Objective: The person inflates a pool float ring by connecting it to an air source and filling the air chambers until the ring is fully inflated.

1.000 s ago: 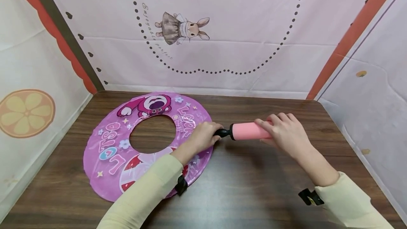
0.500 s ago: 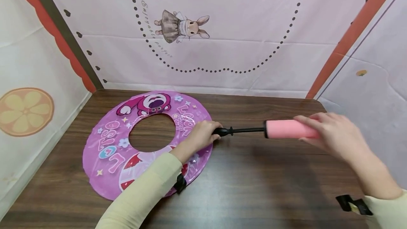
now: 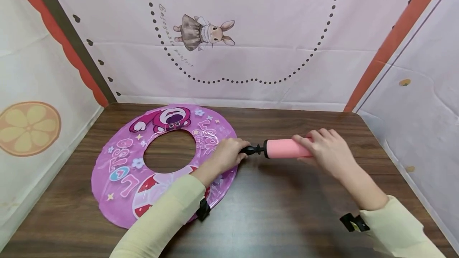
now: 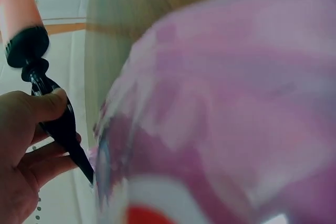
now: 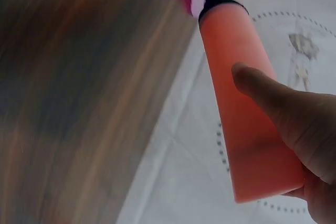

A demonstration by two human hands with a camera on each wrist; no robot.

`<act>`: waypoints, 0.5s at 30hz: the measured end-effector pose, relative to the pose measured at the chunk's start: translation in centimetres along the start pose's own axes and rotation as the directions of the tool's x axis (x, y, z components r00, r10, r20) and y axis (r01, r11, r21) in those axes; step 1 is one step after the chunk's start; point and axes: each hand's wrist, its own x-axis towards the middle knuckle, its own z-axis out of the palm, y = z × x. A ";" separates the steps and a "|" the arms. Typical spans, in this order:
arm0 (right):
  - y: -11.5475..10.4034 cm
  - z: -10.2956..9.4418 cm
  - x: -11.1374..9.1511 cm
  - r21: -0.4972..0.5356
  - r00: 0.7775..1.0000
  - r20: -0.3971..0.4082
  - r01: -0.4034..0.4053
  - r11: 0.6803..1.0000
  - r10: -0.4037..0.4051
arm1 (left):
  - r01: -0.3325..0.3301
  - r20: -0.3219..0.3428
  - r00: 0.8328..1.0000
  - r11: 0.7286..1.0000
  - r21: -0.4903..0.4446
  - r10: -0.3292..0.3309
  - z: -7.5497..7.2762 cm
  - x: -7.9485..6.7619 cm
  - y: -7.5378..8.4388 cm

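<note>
A purple inflatable swim ring with a pink bear and lettering lies on the left of the table. At its right edge my left hand grips the black nozzle end of a hand pump, thumb and fingers curled round it; the black tip meets the ring's edge in the left wrist view. The pump's pink barrel lies level to the right, and my right hand holds its far end. Barrel and black end stand close together, with only a short bit of rod between them.
The brown wooden table extends in front of and to the right of the ring. A pink printed cloth wall with a rabbit picture rises behind, and pale cloth walls flank both sides.
Half a second ago the pump's rod was drawn out long; my right hand has since pushed the barrel left, back near the black end. My left hand has stayed at the ring's edge.
</note>
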 end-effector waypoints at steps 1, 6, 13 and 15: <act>-0.4 0.3 0.2 0.000 1.000 0.012 -0.003 1.000 0.003 | 0.000 0.002 1.000 1.000 0.004 0.000 0.1 0.0 0.0; -1.3 1.0 0.7 0.001 1.000 0.015 -0.016 1.000 0.016 | 0.029 0.020 0.999 1.000 -0.002 -0.029 0.1 0.1 0.0; 0.1 -0.1 -0.1 0.039 0.999 -0.026 0.022 0.999 -0.021 | 0.077 0.055 0.996 0.997 -0.011 -0.076 -0.4 0.1 -0.2; 0.9 -0.8 -0.7 0.057 1.000 -0.028 0.014 0.998 -0.012 | 0.076 0.060 0.995 0.997 -0.007 -0.075 -0.5 0.1 -0.2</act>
